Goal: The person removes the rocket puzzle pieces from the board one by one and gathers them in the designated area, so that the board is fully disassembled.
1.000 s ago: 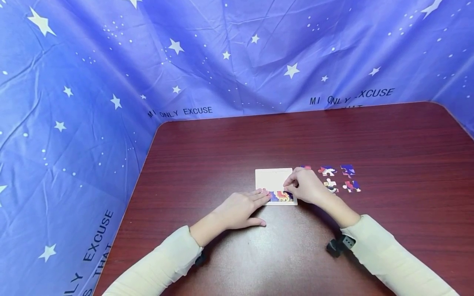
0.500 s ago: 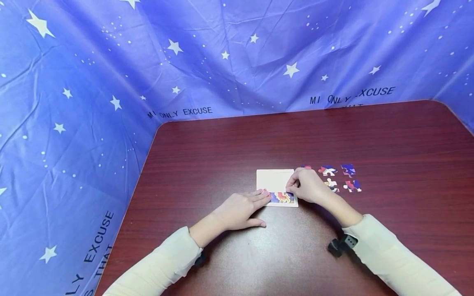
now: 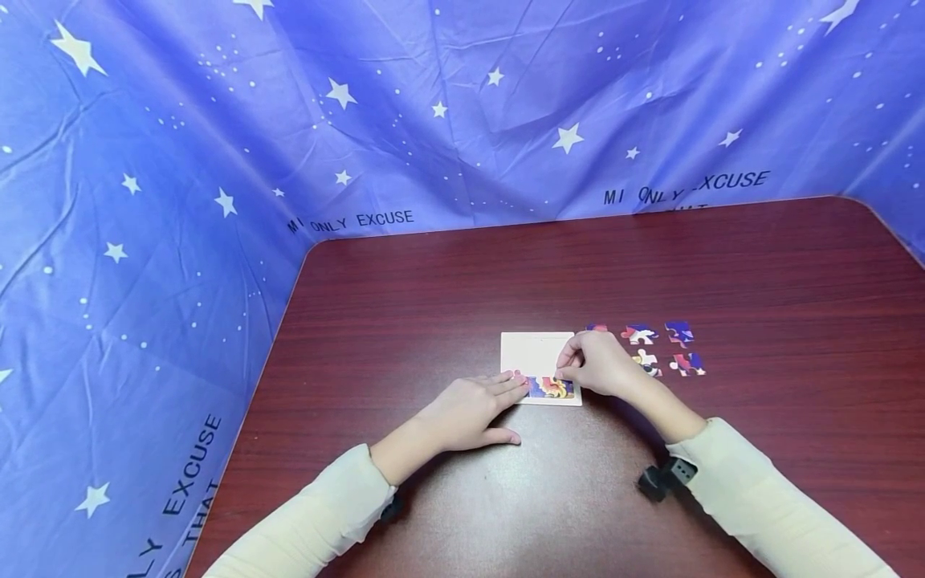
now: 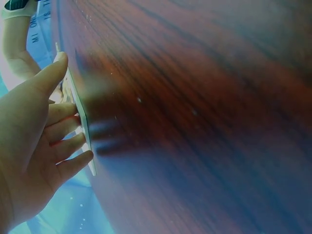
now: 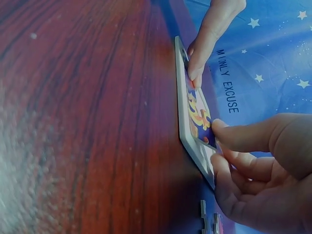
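A shallow white puzzle tray lies on the table, with joined puzzle pieces along its near side. My left hand rests its straight fingers on the left part of that row, covering some of it; its thumb is spread out on the table side. At the row's right end, my right hand pinches a puzzle piece. The right wrist view shows the thumb at the edge of that purple and yellow piece, and the curled index finger by the tray rim. The piece is partly hidden by the fingers.
Several loose puzzle pieces lie in rows to the right of the tray, some partly behind the right hand. The table is dark red wood. A blue star-printed curtain hangs along its back and left sides.
The tray has shifted very slightly towards me and to the right. Both hands stay almost in place, with small finger movements of the right hand at the row's right end.
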Demonstrator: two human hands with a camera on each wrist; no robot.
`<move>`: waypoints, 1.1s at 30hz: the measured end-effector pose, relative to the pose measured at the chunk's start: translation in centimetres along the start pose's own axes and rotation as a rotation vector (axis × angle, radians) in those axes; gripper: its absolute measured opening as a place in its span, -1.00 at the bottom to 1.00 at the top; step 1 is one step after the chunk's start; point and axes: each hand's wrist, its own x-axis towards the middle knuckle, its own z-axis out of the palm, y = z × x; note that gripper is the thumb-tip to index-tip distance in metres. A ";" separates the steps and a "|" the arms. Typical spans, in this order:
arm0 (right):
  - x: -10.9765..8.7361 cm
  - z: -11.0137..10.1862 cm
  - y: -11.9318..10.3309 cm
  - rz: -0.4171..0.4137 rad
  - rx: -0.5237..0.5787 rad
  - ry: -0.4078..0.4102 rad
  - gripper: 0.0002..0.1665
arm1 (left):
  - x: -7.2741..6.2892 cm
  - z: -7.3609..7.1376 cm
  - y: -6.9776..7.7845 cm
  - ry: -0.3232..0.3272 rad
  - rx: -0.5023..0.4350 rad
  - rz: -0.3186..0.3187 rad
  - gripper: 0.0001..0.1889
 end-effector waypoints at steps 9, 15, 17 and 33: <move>-0.2 -0.1 0.2 0.052 0.168 -0.067 -0.91 | 0.1 0.2 -0.1 -0.002 -0.026 0.005 -0.25; -0.3 0.2 0.5 0.095 0.216 -0.067 -0.86 | -0.1 0.3 -0.3 0.010 -0.031 0.014 -0.27; -0.3 0.2 0.6 0.107 0.231 -0.068 -0.84 | -0.2 0.4 -0.2 0.011 -0.026 0.016 -0.27; 0.3 0.0 1.2 0.108 0.269 -0.042 -0.83 | -0.5 0.4 -1.0 0.020 -0.019 -0.009 -0.26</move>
